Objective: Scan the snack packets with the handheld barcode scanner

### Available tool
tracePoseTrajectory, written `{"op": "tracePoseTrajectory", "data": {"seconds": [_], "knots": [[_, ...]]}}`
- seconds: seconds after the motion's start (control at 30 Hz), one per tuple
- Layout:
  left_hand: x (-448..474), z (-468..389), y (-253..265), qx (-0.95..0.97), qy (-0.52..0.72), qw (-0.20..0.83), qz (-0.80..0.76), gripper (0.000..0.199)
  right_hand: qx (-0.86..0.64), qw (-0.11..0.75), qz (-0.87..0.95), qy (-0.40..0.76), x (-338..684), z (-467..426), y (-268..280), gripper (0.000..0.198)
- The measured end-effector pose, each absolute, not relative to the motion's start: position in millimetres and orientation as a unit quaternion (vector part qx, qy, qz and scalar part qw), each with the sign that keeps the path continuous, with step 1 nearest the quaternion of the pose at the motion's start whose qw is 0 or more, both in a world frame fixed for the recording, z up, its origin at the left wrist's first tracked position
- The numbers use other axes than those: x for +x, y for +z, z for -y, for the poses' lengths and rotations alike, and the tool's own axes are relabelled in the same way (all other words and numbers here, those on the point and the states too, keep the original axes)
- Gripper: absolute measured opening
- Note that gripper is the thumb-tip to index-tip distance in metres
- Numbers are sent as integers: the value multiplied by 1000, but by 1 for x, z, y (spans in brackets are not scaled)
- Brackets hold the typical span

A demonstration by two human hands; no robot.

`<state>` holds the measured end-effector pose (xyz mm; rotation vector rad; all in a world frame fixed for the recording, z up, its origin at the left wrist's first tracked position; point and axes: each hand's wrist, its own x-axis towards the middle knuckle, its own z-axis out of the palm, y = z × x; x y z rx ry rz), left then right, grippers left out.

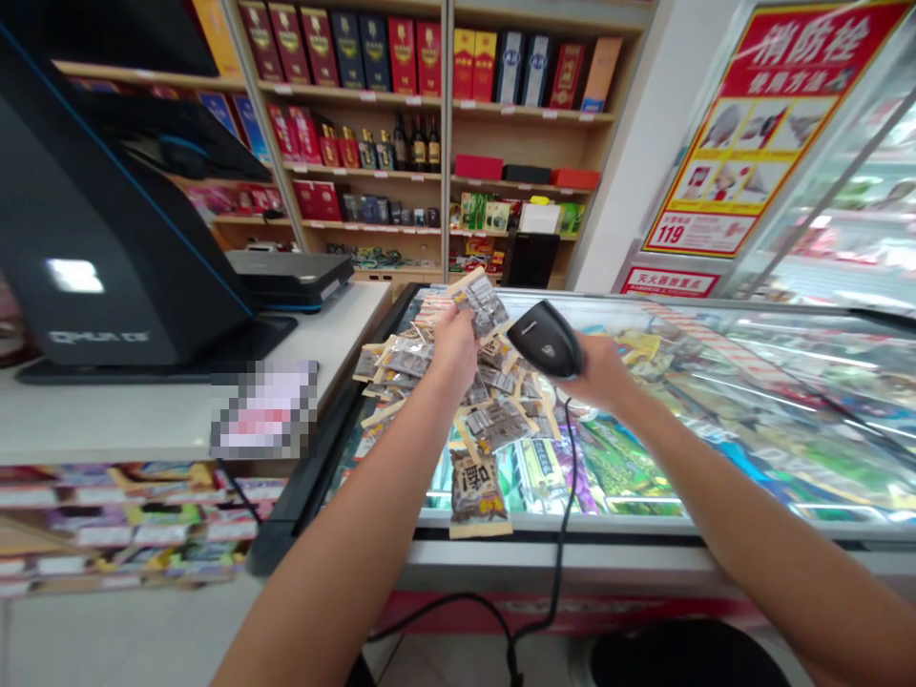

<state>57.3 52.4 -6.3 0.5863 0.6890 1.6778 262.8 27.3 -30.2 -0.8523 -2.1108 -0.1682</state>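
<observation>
My left hand [456,342] is closed on the edge of a small snack packet [481,303], its printed back turned up, above a heap of similar packets [497,420]. Wrapped in my right hand [597,370] is a black barcode scanner [548,342], its head pointing left toward the held packet. The scanner's cord [565,496] hangs down over the freezer's front edge. One snack packet [479,491] lies apart from the heap, face up near that edge. The fingers of my right hand are partly hidden behind the scanner.
Under the packets is a glass-topped chest freezer [716,382] with bagged goods inside. At left, a white counter [129,420] carries a black checkout terminal [135,239]. Shelves [350,91] of boxes and bottles stand behind. A dark round object [687,654] is low in front.
</observation>
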Motion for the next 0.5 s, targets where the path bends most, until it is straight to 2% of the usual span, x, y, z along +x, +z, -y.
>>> {"op": "tracePoseTrajectory", "data": {"seconds": [0.2, 0.5], "knots": [[54, -58, -5, 199, 743, 562, -304, 20, -386, 341, 857, -15, 269, -28, -26, 18], [55, -61, -9, 245, 741, 543, -310, 19, -412, 331, 849, -6, 270, -28, -24, 24]]}}
